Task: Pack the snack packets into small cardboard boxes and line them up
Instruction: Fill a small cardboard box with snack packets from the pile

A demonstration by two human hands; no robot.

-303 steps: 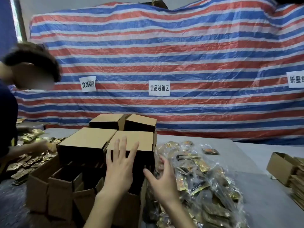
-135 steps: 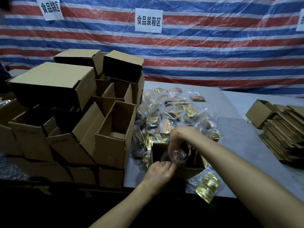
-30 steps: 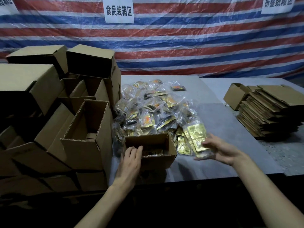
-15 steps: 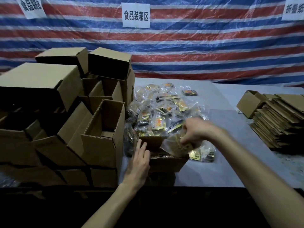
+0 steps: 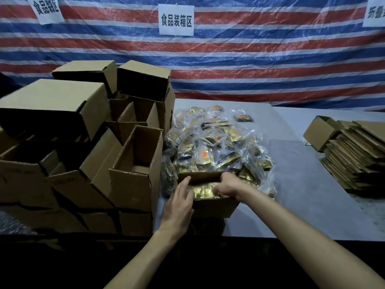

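A small cardboard box stands open at the near edge of the bench, and both hands are at it. The left hand lies open against the box's left wall, fingers straight. The right hand reaches in from the box's right side, fingers bent down onto the gold snack packets already inside. Its fingertips are hidden, so I cannot tell whether it grips a packet or only presses. Just behind the box spreads the loose heap of packets in clear wrap. Left of the box rises a pile of empty cartons, the nearest one open at the top. Well to the box's right lies a stack of flattened cardboard and, far behind the box, a striped tarp with a white sign.
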